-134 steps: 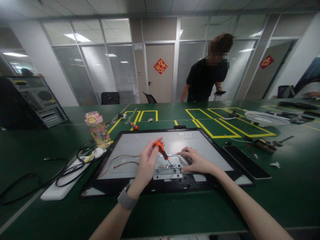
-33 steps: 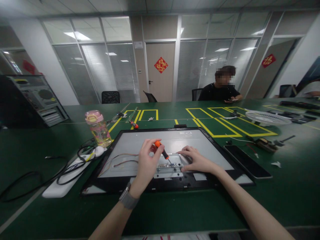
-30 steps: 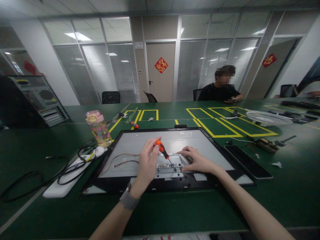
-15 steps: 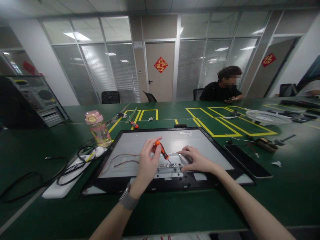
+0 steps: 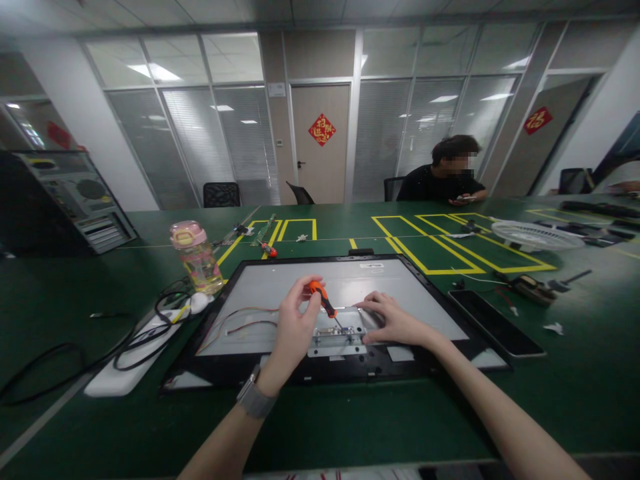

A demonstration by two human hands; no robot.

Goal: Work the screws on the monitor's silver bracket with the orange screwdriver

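A monitor lies face down on the green table, its black frame (image 5: 280,373) around a grey metal back. My left hand (image 5: 293,330) is closed round an orange-handled screwdriver (image 5: 321,297), whose tip rests on a small metal bracket (image 5: 336,335) at the panel's near middle. My right hand (image 5: 393,320) lies on the panel just right of that bracket, fingers pressed on its edge. Thin coloured wires (image 5: 240,320) run across the panel to the left of my left hand.
A pink-capped bottle (image 5: 196,257) stands left of the monitor, beside black cables (image 5: 130,340) on a white slab. A dark strip (image 5: 493,323), small parts and a white fan grille (image 5: 535,235) lie to the right. A computer case (image 5: 65,197) sits far left. A person sits across the table.
The screwdriver handle has turned and tilted slightly in my left hand, its tip staying on the bracket. The person across the table, standing 4.5 s ago, now sits. My right hand has stayed put.
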